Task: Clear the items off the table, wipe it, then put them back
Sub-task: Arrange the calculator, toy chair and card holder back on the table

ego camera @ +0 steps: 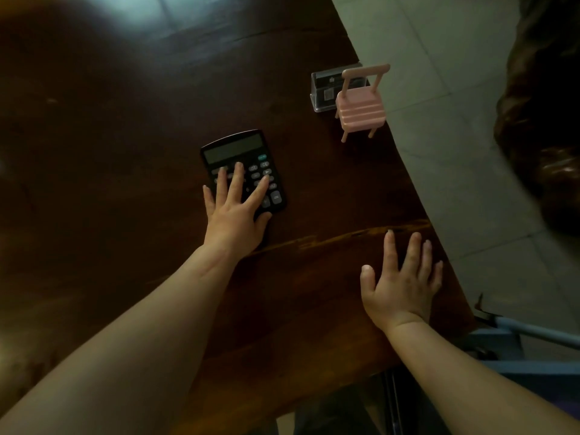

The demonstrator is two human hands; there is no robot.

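Observation:
A black calculator lies flat near the middle of the dark wooden table. My left hand rests on its keypad with fingers spread, covering the lower left keys, not gripping it. My right hand lies flat and open on the bare wood near the table's right edge, holding nothing. A small pink toy chair stands upright close to the right edge. Just behind it sits a clear plastic card holder, partly hidden by the chair.
The table's right edge runs diagonally from top centre to lower right, with pale tiled floor beyond. A dark brown furry shape fills the right side. A blue-grey metal frame sits at lower right.

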